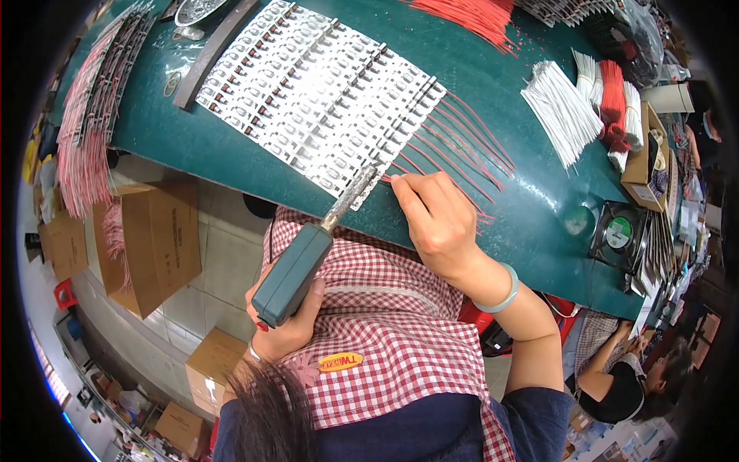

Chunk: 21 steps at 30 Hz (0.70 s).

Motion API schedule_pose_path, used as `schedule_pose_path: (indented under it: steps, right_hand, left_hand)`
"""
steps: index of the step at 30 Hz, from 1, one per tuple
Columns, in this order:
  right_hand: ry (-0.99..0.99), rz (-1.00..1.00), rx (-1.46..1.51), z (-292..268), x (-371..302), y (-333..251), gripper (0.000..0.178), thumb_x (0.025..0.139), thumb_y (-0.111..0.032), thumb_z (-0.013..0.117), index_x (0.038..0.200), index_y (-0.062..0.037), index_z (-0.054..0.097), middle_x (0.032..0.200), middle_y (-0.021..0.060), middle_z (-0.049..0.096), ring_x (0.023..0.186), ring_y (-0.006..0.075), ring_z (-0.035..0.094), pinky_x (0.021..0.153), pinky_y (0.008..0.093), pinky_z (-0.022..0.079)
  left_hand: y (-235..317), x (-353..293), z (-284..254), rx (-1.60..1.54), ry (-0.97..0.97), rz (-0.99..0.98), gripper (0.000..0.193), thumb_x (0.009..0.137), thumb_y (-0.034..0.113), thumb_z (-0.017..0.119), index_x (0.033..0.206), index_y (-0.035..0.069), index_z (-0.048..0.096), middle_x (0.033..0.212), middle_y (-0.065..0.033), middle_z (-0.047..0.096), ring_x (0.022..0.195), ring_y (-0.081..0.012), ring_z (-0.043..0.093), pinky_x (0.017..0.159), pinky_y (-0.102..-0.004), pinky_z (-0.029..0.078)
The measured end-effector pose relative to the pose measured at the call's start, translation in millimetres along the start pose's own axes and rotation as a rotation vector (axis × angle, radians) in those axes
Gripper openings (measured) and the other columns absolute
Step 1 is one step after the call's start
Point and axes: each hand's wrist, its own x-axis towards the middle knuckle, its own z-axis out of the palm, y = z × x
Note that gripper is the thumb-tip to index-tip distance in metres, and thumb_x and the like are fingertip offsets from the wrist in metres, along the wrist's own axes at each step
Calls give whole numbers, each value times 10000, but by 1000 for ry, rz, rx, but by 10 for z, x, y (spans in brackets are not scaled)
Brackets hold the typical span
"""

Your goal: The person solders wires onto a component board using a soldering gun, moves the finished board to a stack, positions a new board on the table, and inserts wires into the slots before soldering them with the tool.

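Head camera: a white panel of small circuit boards (308,92) lies flat on a green table (531,239), its near corner just left of the right hand's fingertips and the rest stretching away up and to the left of them. The right hand (439,223) has thumb and forefinger pinched together, with no gap showing, on the end of a red wire (385,179) at the panel's edge. The left hand (299,327) is wrapped around the handle end of a dark green soldering tool (296,269), the fingers closed on it; its metal tip slants up from that grip to the panel's corner, beside the right fingertips. Whether the tip touches the wire cannot be told.

Beyond the right fingers, a row of red wires (460,142) fans out from the panel's edge. Farther up and right of those fingers lie a bundle of white wires (562,112) and, at the far edge, a heap of red wires (469,19). A black fan (618,231) stands well to their right. Well left of the left hand's fingers, an open cardboard box (154,239) sits below the table.
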Motion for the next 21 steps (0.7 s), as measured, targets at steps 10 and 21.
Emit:
schedule_pose_path:
  steps: [10,21]
  right_hand:
    - [-44,16,5,10,-11,-5,262,707,-5,659,964,49,659,864,87,599,735,201,566,565,296,479]
    - [-50,23,-19,1,8,-30,251,703,-3,653,948,51,656,858,90,597,739,206,570,567,298,482]
  left_hand:
    - [55,75,20,66,-59,86,178,741,-28,734,908,-52,679,860,-149,672,755,-281,665,692,-338,542]
    - [24,-16,5,-42,-7,-37,181,768,-1,733,936,-44,680,850,-145,666,701,-260,664,631,-320,527]
